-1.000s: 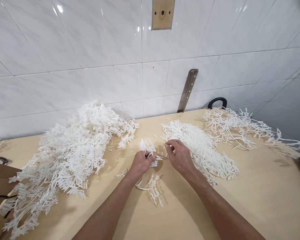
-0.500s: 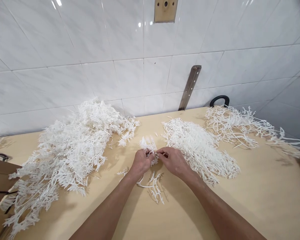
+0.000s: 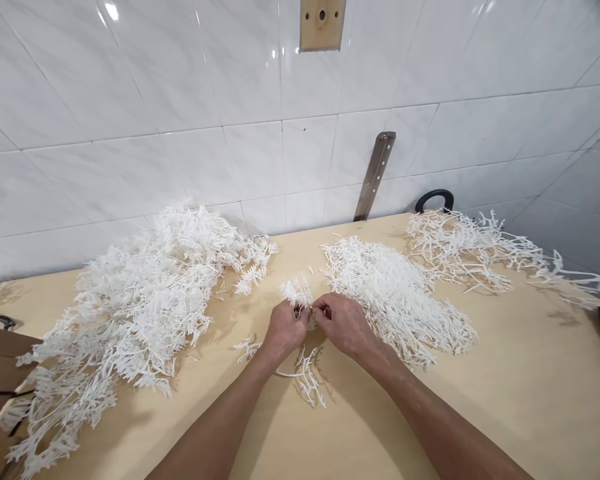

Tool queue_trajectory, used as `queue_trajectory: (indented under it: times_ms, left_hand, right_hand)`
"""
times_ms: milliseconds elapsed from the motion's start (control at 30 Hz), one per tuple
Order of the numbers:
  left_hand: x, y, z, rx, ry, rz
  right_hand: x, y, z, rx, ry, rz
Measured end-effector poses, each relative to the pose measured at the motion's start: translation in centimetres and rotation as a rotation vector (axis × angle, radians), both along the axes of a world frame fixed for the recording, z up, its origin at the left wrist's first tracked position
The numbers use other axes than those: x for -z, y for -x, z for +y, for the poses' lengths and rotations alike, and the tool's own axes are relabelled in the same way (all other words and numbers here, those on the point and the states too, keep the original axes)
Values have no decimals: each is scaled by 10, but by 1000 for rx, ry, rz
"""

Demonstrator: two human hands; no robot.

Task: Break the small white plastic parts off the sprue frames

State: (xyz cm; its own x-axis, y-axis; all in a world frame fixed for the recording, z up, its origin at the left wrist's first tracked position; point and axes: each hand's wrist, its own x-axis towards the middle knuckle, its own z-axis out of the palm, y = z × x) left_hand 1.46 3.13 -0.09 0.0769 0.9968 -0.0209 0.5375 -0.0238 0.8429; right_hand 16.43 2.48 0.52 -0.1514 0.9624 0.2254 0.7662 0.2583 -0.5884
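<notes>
Near the middle of the table, my left hand (image 3: 286,328) is closed on a small white branching piece (image 3: 296,292), whose feathery tips stick up beyond the fingers. My right hand (image 3: 344,321) meets it from the right, thumb and forefinger pinched at the piece's edge; what lies between those fingertips is too small to make out. Below the hands, thin bare white branches (image 3: 307,381) lie on the wood. A large heap of white feathery pieces (image 3: 150,293) spreads to the left, and a denser pile of short white pieces (image 3: 390,293) sits just right of my right hand.
Loose white branching strands (image 3: 460,250) lie at the back right by a black curved handle (image 3: 434,193). A metal strip (image 3: 375,177) leans on the tiled wall. At the left edge stands a brown cardboard box (image 3: 3,373).
The view has shifted slightly. Both hands stay together at the middle, with small changes in the fingers and in the angle of the held piece.
</notes>
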Motion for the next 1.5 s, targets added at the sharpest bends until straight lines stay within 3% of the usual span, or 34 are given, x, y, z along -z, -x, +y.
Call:
queue_trajectory:
  times_ms: [167, 333, 467, 533, 633, 733, 1067, 1500]
  left_hand:
    - [-4, 4, 1, 49, 112, -165]
    - [-6, 6, 0, -17, 154, -312]
    - [-2, 7, 2, -85, 99, -322]
    - [1, 6, 4, -96, 72, -315]
    - [4, 4, 4, -107, 72, -303]
    - [4, 3, 4, -133, 92, -286]
    - [12, 4, 8, -117, 45, -212]
    - [4, 3, 5, -133, 38, -218]
  right_hand:
    - [10, 1, 4, -39, -146, -88]
    - [20, -16, 18, 168, -211, -43]
    - [13, -24, 20, 271, -225, 116]
    - [6, -20, 16, 209, -114, 213]
    - [-1, -9, 7, 11, 107, 296]
    - [-1, -1, 3, -65, 191, 305]
    - [7, -1, 5, 43, 90, 191]
    - [7, 1, 5, 13, 123, 188]
